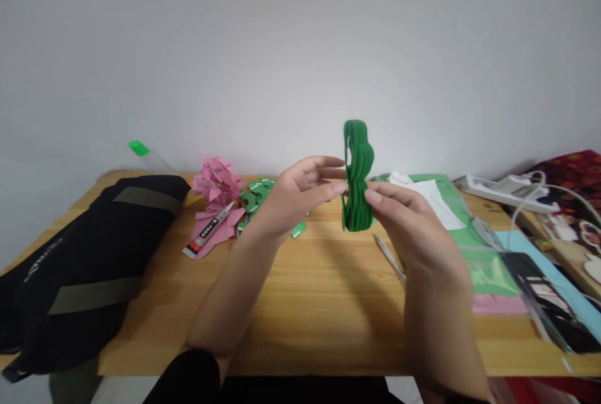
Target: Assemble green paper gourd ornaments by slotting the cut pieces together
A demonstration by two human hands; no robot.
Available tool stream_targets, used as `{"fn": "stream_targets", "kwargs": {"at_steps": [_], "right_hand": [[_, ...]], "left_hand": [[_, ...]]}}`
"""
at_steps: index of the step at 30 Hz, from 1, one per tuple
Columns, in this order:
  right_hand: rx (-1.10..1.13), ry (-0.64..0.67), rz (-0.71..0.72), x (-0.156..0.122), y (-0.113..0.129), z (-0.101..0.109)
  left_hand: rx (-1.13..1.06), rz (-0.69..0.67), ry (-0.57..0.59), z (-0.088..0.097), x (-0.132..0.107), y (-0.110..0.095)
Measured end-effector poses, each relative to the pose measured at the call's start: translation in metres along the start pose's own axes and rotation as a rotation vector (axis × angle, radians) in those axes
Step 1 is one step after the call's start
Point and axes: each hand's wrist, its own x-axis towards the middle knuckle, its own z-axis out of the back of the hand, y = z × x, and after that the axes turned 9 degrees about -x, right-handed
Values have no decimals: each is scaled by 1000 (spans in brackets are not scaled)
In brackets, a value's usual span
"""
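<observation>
A thick green stack of layered, wavy-edged pieces (359, 169) is held upright above the table between my two hands. On its left side my left hand (305, 194) has its thumb and fingers closed at the edge of the front layer. My right hand (413, 216) pinches the lower right side of the stack between thumb and fingers. What the layers are made of I cannot tell. Behind my left forearm lie flat green pieces with white marks (256, 196), and a small green scrap (298, 229) sits nearby.
At left rests a black bag or cloth (94, 253), beside crumpled pink paper (217, 180) and a B-7000 glue tube (208, 230). A pen (389, 258), a green plastic packet (493, 272), a phone (549, 304) and a power strip (507, 191) lie to the right.
</observation>
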Motion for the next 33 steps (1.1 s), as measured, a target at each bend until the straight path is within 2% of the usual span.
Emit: {"fn": "stream_targets", "kwargs": {"at_steps": [4,9,13,23,33], "right_hand": [[18,34,-7,4,-1,5],[114,150,-24,7,-3,10],[182,227,-51,10,-4,13],[297,195,-183,12,2,12],[229,154,-178,14,-2,14]], "left_hand": [[23,18,-14,5,0,-2],[32,-1,-5,9,0,-3],[10,31,-45,9,0,-8],[-31,80,-30,12,0,-10],[-44,85,-17,12,-2,-11]]}}
